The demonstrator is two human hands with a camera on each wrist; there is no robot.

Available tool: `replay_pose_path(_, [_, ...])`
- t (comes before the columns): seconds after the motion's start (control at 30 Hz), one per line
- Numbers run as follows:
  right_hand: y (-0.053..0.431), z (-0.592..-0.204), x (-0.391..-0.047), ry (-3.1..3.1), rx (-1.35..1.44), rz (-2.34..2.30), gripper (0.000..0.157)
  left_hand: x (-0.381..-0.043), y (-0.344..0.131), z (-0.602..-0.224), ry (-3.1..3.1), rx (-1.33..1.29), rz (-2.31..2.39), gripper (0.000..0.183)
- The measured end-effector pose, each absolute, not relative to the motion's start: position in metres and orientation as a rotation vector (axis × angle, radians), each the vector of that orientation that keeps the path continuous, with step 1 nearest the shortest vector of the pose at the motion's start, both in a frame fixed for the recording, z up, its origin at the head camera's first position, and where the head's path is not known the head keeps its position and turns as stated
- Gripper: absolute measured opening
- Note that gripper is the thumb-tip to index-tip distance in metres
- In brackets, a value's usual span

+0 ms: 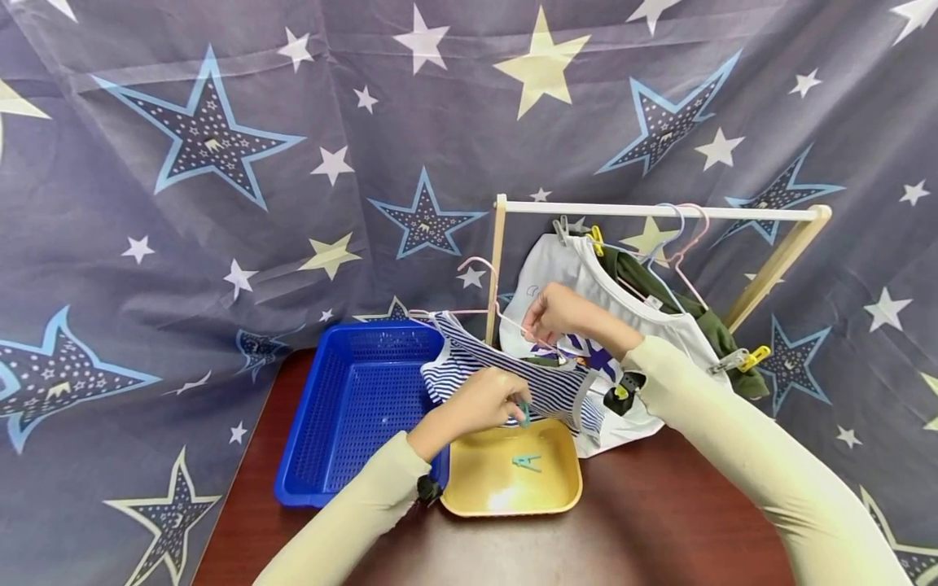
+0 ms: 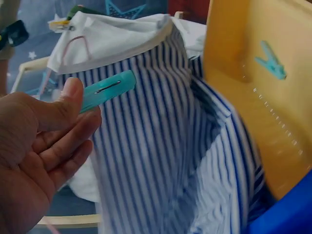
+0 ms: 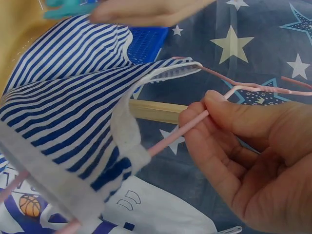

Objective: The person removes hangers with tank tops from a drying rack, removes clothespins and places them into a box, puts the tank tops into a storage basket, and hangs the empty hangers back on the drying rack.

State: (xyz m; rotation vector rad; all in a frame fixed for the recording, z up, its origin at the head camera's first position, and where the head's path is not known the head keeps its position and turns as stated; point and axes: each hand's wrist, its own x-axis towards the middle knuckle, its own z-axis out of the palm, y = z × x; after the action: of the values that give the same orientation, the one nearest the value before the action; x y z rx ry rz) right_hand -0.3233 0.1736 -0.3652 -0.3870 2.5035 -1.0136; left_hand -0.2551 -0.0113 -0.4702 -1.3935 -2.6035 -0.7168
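Between thumb and fingers my left hand [image 1: 493, 396] pinches a teal clothespin [image 2: 108, 91], held above the yellow tray [image 1: 469, 498]. My right hand [image 1: 553, 313] grips the arm of a pink hanger [image 3: 187, 126], close to its hook. On that hanger hangs a blue-and-white striped tank top [image 1: 479, 366], one strap near my right fingers in the right wrist view. Its lower part drapes by the tray and the blue basket. A second teal clothespin [image 1: 526, 462] lies in the tray.
At the left stands a blue basket [image 1: 293, 456]. Behind my right hand, a rack with a white rail [image 1: 601, 209] bears a white shirt [image 1: 538, 268] and a dark green garment [image 1: 714, 338] on hangers, fixed with grey and yellow clips [image 1: 755, 358]. A starry cloth [image 1: 330, 203] hangs behind the table.
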Motion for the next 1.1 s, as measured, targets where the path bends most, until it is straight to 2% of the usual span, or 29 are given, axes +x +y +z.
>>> replay_pose_path(0.4, [0.177, -0.359, -0.324, 2.621, -0.544, -0.942, 0.006, -0.268, 0.003, -0.516, -2.899, -1.293, -1.049, 0.023])
replay_pose_path(0.73, [0.180, -0.355, -0.325, 2.643, -0.552, -0.960, 0.005, -0.271, 0.006, -0.526, -3.008, -1.283, -0.907, 0.019])
replay_pose_path(1.1, [0.179, -0.353, -0.325, 2.645, -0.551, -0.939, 0.006, -0.273, 0.009, -0.537, -3.180, -1.151, -0.719, 0.025])
